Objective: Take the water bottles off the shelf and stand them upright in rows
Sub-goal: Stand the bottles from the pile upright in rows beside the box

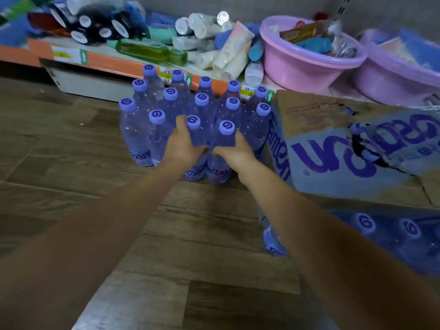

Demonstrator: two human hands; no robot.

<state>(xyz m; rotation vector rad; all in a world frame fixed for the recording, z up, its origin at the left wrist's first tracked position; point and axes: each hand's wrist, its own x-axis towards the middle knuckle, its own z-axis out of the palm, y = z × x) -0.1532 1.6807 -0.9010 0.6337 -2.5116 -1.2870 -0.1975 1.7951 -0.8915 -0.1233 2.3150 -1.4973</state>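
On the wooden floor (pixel 71 144) just in front of the low shelf (pixel 119 64), the head view shows a block of water bottles (pixel 171 108) standing upright in rows, purple caps up, their sides touching. Both hands are at the nearest row: the left hand (pixel 182 145) curls around the shoulder of one front bottle (pixel 195 148), thumb up beside its cap, while the right hand (pixel 234 151) wraps the front bottle beside it (pixel 221 151) at about the same height — each hand grasps its own bottle, and the two bottles stand side by side with their bases on or very near the floor; I cannot tell which. The bottles look full, so each should feel fairly heavy for its size, and the thin clear plastic will likely dent under a hard squeeze. The smooth wall may be slippery, so the tapered shoulder just under the cap, where the hands are now, seems the surest hold; the labelled band lower down would also serve. Full and narrow-based, they could tip their neighbours if set down crooked. Beside the block to the right sits a torn cardboard case (pixel 333 148), and more bottles in plastic wrap (pixel 390 236) lie near the right forearm. Pink basins (pixel 302 67) and tubes crowd the shelf above.
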